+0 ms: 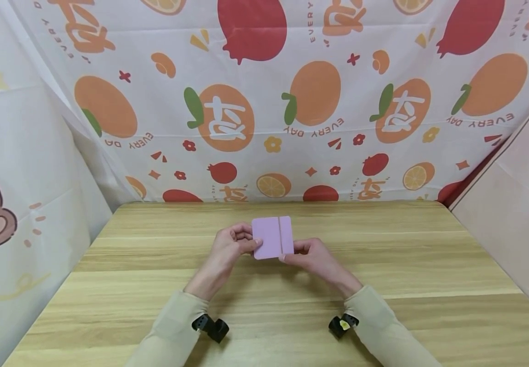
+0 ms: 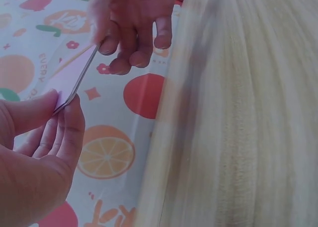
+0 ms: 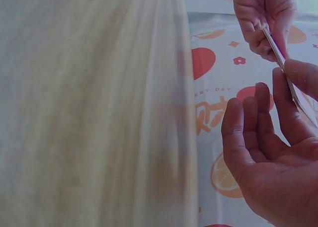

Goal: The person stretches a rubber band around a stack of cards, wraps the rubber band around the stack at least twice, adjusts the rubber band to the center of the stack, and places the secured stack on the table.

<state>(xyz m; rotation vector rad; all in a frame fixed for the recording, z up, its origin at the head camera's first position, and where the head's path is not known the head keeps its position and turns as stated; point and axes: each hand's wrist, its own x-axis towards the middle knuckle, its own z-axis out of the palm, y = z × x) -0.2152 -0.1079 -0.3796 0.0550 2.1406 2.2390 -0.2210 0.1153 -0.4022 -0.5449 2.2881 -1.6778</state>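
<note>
Over the table's (image 1: 273, 316) near part, sleeves (image 1: 172, 326) wear black bands (image 1: 203, 322). Farther over it, the left hand (image 1: 232, 244) pinches the lilac notebook's (image 1: 267, 237) left edge; the right hand (image 1: 313, 259) pinches its lower right corner, spare fingers loosely extended. The notebook is clear above the table; behind stands fruit-print cloth (image 1: 269, 112).

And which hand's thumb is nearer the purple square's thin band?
The right hand has its thumb at the band; the left hand has its farther off.

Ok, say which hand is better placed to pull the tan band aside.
Probably the right hand: its thumb lies by the lower end of the tan band, while the left hand grips the lilac square on the opposite side.
</note>
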